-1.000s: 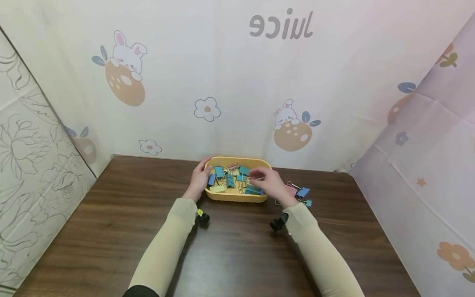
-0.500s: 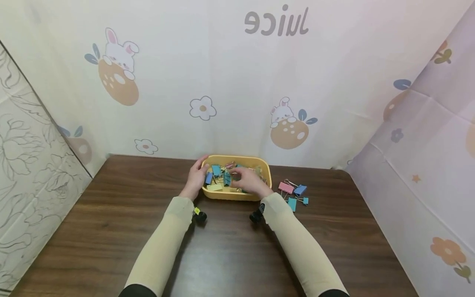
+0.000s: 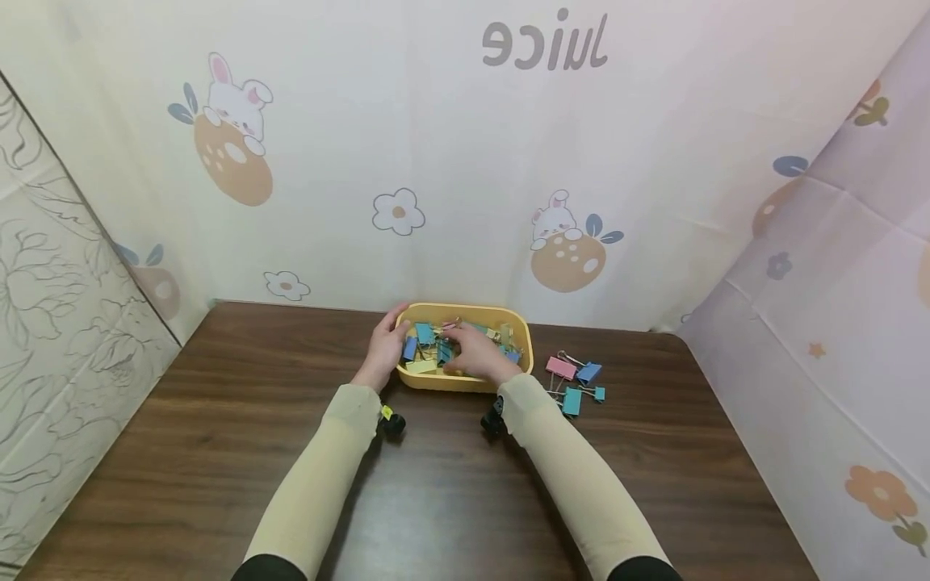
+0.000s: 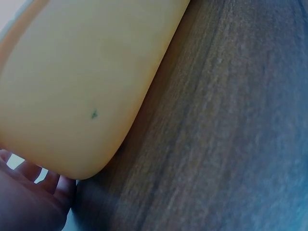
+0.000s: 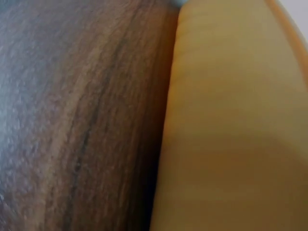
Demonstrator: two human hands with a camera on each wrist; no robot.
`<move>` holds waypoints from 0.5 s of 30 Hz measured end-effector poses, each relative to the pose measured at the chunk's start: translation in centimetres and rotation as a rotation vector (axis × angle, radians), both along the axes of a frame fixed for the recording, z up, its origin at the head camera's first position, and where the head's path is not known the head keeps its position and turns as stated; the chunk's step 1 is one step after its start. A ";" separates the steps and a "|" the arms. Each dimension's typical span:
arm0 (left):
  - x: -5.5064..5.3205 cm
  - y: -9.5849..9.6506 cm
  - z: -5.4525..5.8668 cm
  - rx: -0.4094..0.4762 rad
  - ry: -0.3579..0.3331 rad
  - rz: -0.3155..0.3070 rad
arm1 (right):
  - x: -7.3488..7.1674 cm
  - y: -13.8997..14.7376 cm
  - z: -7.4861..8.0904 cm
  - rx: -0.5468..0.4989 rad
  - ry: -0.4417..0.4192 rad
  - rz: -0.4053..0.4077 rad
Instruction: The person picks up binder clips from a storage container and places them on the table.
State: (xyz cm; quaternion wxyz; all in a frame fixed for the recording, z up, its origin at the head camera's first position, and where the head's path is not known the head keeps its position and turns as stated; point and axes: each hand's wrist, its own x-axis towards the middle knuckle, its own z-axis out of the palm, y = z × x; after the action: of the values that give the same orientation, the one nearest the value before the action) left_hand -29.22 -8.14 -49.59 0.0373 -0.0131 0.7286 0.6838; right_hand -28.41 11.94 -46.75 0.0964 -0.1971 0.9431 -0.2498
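A yellow plastic bin [image 3: 450, 384] at the back of the table holds several binder clips in teal, blue, yellow and pink. My left hand [image 3: 383, 351] grips the bin's left end, thumb over the rim; in the left wrist view its fingers lie behind the bin's corner. Inside the bin, my right hand [image 3: 479, 355] reaches down with thumb and forefinger spread apart on either side of a teal binder clip [image 3: 444, 350]. The other right fingers are hidden. The right wrist view has only the bin's outer wall [image 5: 236, 110] and the table, no hand.
Right of the bin lie several loose binder clips: a pink one [image 3: 561, 368], a blue one [image 3: 588, 372], a teal one [image 3: 571, 402] and a small teal one [image 3: 599, 394]. A printed curtain [image 3: 465, 161] hangs just behind the dark wooden table [image 3: 436, 484].
My right hand has moved left inside the bin, from its right end to the teal clip near the middle. The clips on the table are now uncovered. The left hand keeps its hold.
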 end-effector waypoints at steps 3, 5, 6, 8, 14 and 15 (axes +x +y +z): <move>0.0 0.0 0.0 0.005 -0.003 0.001 | 0.0 -0.1 -0.1 0.017 0.014 0.005; 0.0 0.0 0.0 0.008 -0.003 0.007 | -0.1 0.0 -0.3 0.015 0.021 0.006; 0.0 0.1 0.0 0.010 0.000 0.008 | -0.2 0.0 -0.3 0.014 0.026 0.006; 0.0 0.1 0.0 0.012 0.005 0.007 | -0.3 0.1 -0.5 0.007 0.036 0.006; 0.0 0.1 0.1 0.024 0.004 0.001 | -0.4 0.4 -0.3 -0.067 0.039 0.012; 0.0 0.1 0.1 0.028 0.002 0.002 | -0.3 0.5 -0.3 -0.078 0.035 0.014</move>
State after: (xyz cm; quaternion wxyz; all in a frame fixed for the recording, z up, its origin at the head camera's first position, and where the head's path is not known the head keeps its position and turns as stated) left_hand -29.17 -8.01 -49.54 0.0360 -0.0124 0.7190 0.6939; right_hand -28.76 12.47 -47.03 0.0739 -0.2117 0.9327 -0.2823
